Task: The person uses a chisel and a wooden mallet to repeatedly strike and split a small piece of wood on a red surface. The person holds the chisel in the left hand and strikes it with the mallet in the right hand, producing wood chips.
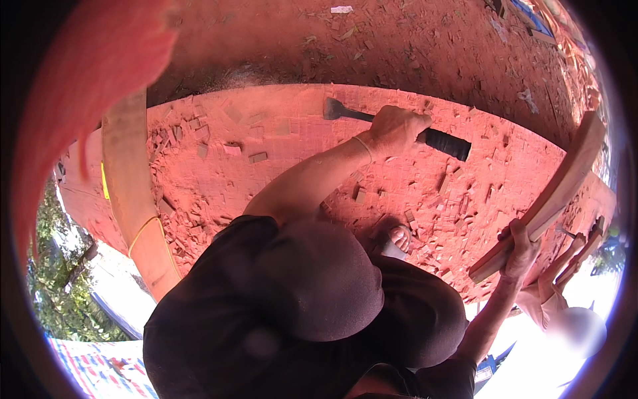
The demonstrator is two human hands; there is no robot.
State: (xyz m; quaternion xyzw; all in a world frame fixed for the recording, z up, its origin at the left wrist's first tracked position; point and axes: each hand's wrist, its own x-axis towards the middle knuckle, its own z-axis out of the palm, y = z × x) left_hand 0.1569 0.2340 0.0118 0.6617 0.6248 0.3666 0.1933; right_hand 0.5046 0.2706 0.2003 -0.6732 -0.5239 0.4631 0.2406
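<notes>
The left hand [399, 128] is closed in a fist around the middle of a dark, slim-shafted metal tool with a flared flat end and a black wrapped handle [448, 144]. The tool's long axis runs across the person: flared end toward half past nine, handle toward half past three. I can't tell whether it rests on the surface beneath or is lifted clear.

From that fist, the long, gently curved brown wooden piece [563, 183] lies well apart at about four o'clock, its length running from seven to one, so the tool's handle end is the end facing it. The right hand [522, 251] is much the nearer to the wood: its fingers are wrapped around it toward the lower end, leaving the longer stretch angled up to one o'clock.

The left forearm reaches in from eight o'clock, a thin pale band [364, 147] at the wrist; the right one rises from seven. Between the arms are the person's dark-clothed knees [325, 279], and just beyond them a foot [400, 241] on the broad reddish surface [222, 176], strewn with wood chips and small blocks. Farther off, toward nine, stands a wide brown plank [126, 153] with a thin yellow cord [159, 219] over it.
</notes>
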